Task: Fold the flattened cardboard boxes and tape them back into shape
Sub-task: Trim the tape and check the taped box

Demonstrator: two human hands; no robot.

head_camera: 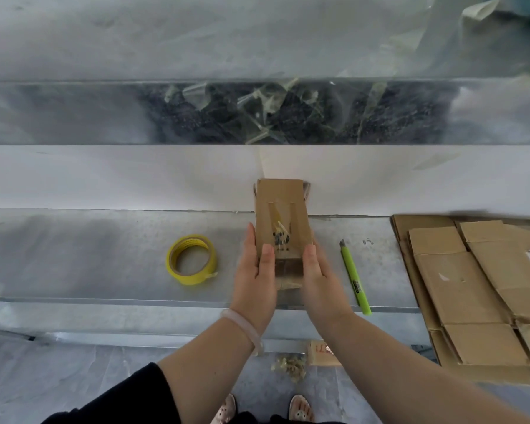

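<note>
Metal bench: yellow tape roll, green cutter, flattened cardboard stack at right, apparently overhanging edge.

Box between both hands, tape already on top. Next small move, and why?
Probably turn the box so its far end faces the person and fold those flaps in. The left hand and right hand press its sides with straight fingers, a tape strip already crosses the top face, yet the far-end flaps splay outward. The tape roll lies just left.
</note>
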